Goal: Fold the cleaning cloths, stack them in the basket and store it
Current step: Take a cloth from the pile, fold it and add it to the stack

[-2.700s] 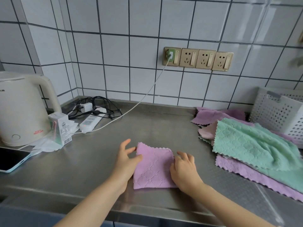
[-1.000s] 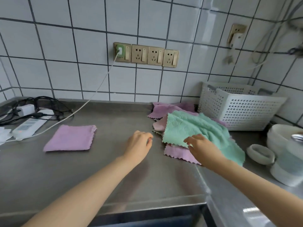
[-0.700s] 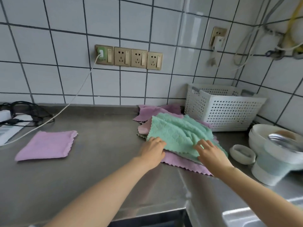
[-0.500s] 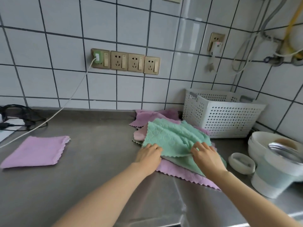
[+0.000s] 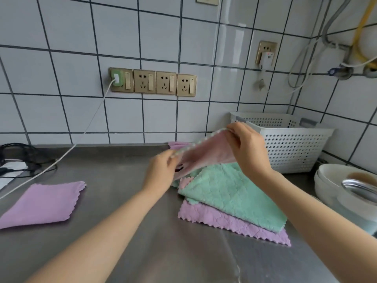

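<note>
A pink cloth (image 5: 206, 155) hangs in the air above the pile, stretched between both hands. My left hand (image 5: 161, 172) pinches its lower left corner and my right hand (image 5: 246, 150) pinches its upper right corner. Under it lie a green cloth (image 5: 230, 193) and a purple cloth (image 5: 228, 220) spread flat on the steel counter (image 5: 126, 201). A folded purple cloth (image 5: 40, 203) lies apart at the left. The white perforated basket (image 5: 289, 144) stands against the back wall on the right; its inside is hidden.
White bowls and a metal-rimmed dish (image 5: 346, 186) sit at the right edge. A white cable (image 5: 81, 137) runs from the wall sockets (image 5: 153, 82) down to a power strip and black cords (image 5: 16, 160) at the far left.
Both hands went from the folded purple cloth to the pile on the right, took hold of a cloth there and lifted it; the pink side now faces me.
</note>
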The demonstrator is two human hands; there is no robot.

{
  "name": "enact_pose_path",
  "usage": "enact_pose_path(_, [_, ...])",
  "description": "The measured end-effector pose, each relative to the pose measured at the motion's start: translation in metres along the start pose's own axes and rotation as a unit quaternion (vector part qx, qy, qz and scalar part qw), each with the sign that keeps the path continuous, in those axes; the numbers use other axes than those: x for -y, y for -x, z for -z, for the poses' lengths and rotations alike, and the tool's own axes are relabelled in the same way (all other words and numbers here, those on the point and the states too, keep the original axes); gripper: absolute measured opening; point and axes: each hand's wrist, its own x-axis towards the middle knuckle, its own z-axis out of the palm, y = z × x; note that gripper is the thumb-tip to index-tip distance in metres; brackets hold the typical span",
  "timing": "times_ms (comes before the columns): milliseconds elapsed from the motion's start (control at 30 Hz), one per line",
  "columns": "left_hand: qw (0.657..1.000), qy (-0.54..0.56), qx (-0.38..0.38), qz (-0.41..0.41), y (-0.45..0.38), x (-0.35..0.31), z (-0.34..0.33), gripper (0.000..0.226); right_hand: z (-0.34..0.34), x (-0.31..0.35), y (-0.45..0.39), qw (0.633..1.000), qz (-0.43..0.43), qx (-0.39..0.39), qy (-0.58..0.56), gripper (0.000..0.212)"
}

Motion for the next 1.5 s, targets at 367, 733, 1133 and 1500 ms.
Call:
enact_pose_path(367, [0.993, 0.076, 0.068, 0.054, 0.000, -0.024, 0.193, 0.007, 0.048, 0.076, -0.013, 0.887, -0.140, 0.319, -0.301, 0.043])
enact_pose_path(733, [0.934, 0.248, 0.144, 0.211, 0.032, -0.029, 0.279, 0.066, 0.039, 0.105, -0.003, 0.693, -0.325, 0.354, -0.537, 0.027])
enact_pose_path(1133, [0.930, -0.147, 0.092, 0.323, 0.060, 0.126, 0.192, 0.023, -0.088, 0.075, 0.065, 0.791, -0.441, 0.357, -0.231, 0.031])
enact_pose_path(1500, [0.939, -0.287, 0.144, 0.122, 0.076, 0.139, 0.162, 0.040, -0.125, 0.071, 0.080, 0.895, -0.292, 0.330, -0.066, 0.039])
